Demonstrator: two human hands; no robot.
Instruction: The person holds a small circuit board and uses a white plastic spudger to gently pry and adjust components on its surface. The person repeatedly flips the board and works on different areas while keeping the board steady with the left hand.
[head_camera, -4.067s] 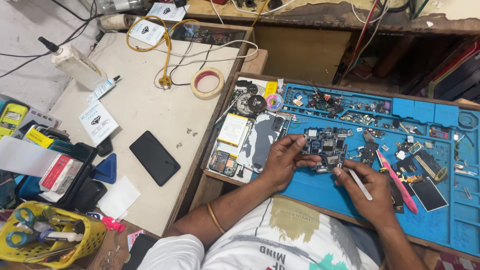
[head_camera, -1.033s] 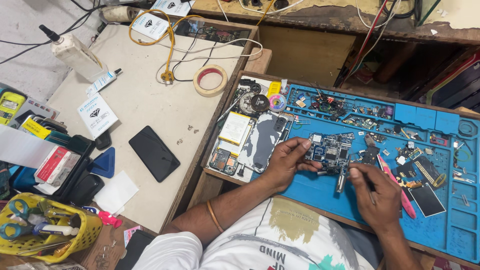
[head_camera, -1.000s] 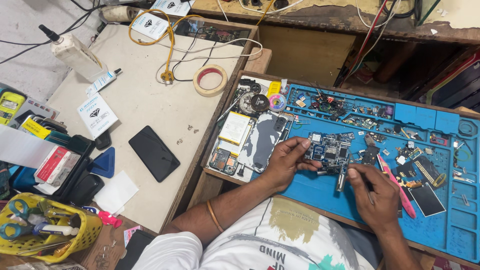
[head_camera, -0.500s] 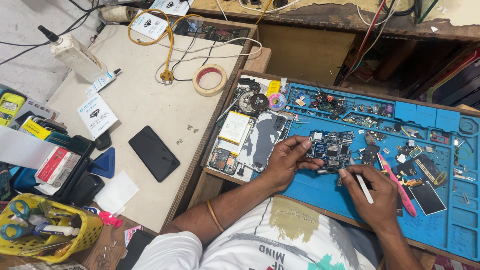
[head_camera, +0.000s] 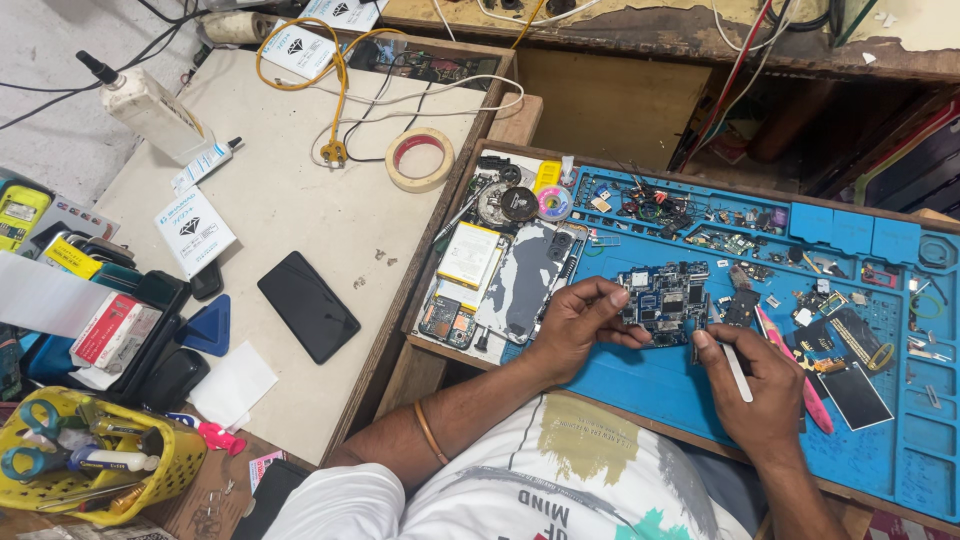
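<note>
A dark blue circuit board (head_camera: 668, 298) lies on the blue work mat (head_camera: 640, 385). My left hand (head_camera: 578, 322) rests on the mat and pins the board's left edge with its fingertips. My right hand (head_camera: 762, 390) grips a thin white tool (head_camera: 737, 371), and the hand's fingertip end sits at the board's lower right corner. An opened phone body (head_camera: 510, 280) with a yellow battery (head_camera: 470, 255) lies just left of the mat.
A pink tool (head_camera: 790, 365) and several small parts lie on the mat's right side. On the beige table to the left are a black phone (head_camera: 308, 305), a tape roll (head_camera: 419, 158), a yellow cable (head_camera: 335, 95) and a yellow basket (head_camera: 90, 465) of scissors.
My right hand has shifted slightly along the board's lower right edge with the white tool still in it. My left hand stays on the board.
</note>
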